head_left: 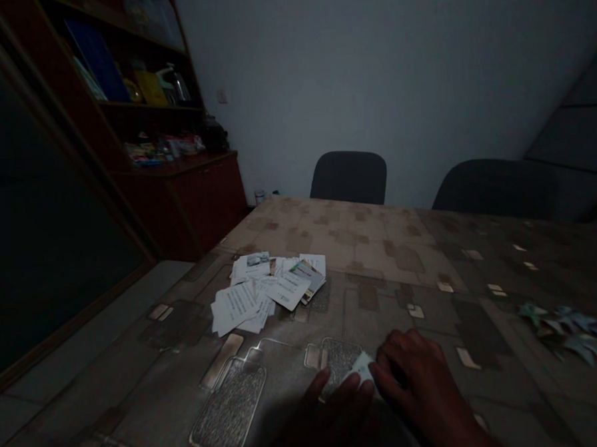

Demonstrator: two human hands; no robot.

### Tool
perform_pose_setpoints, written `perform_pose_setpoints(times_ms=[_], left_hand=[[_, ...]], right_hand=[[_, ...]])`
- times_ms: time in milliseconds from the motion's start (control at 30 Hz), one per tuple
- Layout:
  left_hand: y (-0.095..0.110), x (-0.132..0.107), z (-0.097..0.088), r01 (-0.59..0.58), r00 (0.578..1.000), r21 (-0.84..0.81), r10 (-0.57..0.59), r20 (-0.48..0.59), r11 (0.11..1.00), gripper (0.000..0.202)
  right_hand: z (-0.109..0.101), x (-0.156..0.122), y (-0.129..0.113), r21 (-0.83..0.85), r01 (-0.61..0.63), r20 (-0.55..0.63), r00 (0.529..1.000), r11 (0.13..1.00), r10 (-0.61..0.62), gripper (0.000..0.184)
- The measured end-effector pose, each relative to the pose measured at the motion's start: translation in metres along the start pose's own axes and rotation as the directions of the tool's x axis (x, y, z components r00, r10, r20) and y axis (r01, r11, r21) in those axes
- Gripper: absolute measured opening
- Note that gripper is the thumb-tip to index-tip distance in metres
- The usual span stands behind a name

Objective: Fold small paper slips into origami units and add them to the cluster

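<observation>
Dim light leaves most of the room in shadow; a dark wooden cabinet (186,189) stands on the left against a pale wall, and two empty chairs (349,175) sit at the far side of the table (380,246), which wears a glossy patterned cloth. Near its left edge lies a loose pile of cards (266,288), white and overlapping; well apart, at the right, lies a scatter of folded paper pieces (569,329).

Both hands work at the near edge. The right hand (420,384) has its fingers bent close together, the tips gripping the right side of a small paper slip (362,367). The left hand (333,412) lies just beside the slip on the other side, one finger reaching toward it; so much of it is lost in shadow that I cannot tell whether its fingers are spread or closed, or whether they touch the paper.

The darkness looks like the main risk; edges and print on the slip are hard to read, so a crease or an alignment could easily go crooked. The cloth looks slick, so the slip may slide under pressing fingertips. The card pile sits close to the table's edge, and a sweep of the left forearm could knock cards to the floor; the folded pieces look light enough for a sleeve to scatter them.
</observation>
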State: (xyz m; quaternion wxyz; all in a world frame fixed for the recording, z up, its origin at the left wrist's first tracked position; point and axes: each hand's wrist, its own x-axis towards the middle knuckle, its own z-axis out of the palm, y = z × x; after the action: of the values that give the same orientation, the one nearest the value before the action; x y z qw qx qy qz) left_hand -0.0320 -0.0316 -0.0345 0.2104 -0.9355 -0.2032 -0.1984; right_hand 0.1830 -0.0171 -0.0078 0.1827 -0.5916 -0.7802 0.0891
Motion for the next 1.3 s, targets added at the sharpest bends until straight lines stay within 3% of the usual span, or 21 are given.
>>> perform_pose_setpoints(times_ms=[467, 800, 1100, 1300], left_hand=[[0.007, -0.005, 0.008, -0.004, 0.999, 0.011, 0.005, -0.035, 1.000, 0.035], [0.008, -0.005, 0.008, -0.005, 1.000, 0.009, 0.005, -0.027, 1.000, 0.032], [0.002, -0.001, -0.002, -0.024, 1.000, 0.020, 0.024, -0.018, 1.000, 0.035], [0.009, -0.007, 0.011, 0.013, 0.997, 0.041, -0.010, -0.082, 0.999, 0.030]], right_hand=[[0.002, -0.004, 0.004, -0.018, 0.089, -0.055, 0.994, 0.996, -0.090, 0.019], [0.003, -0.001, 0.003, -0.030, 0.079, -0.046, 0.996, 0.996, -0.081, 0.018], [0.001, -0.001, 0.000, -0.031, 0.064, -0.022, 0.998, 0.997, -0.065, 0.017], [0.000, 0.000, 0.002, -0.024, 0.066, 0.007, 0.998, 0.998, -0.066, 0.016]])
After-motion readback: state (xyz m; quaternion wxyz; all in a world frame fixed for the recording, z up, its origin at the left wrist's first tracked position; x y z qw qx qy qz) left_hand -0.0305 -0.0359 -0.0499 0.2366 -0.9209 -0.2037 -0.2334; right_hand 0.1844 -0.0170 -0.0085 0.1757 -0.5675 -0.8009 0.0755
